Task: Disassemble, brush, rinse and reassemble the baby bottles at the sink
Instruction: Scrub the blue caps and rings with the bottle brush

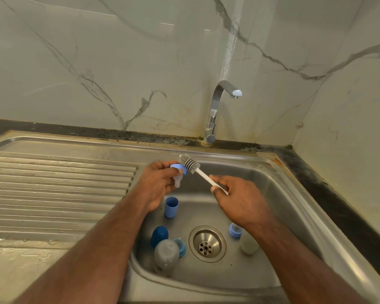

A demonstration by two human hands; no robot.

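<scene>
My left hand grips a light blue bottle collar with a clear teat above the sink basin; the teat points down. My right hand pinches the white handle of a grey silicone bottle brush, whose head touches the collar. In the basin lie a light blue cap, a dark blue cap, a clear bottle, a second blue collar with teat, another light blue collar and a pale bottle partly hidden by my right forearm.
A chrome tap stands behind the basin with no water running. The drain strainer sits in the basin's middle. A ribbed, wet draining board lies to the left. Marble walls close the back and right.
</scene>
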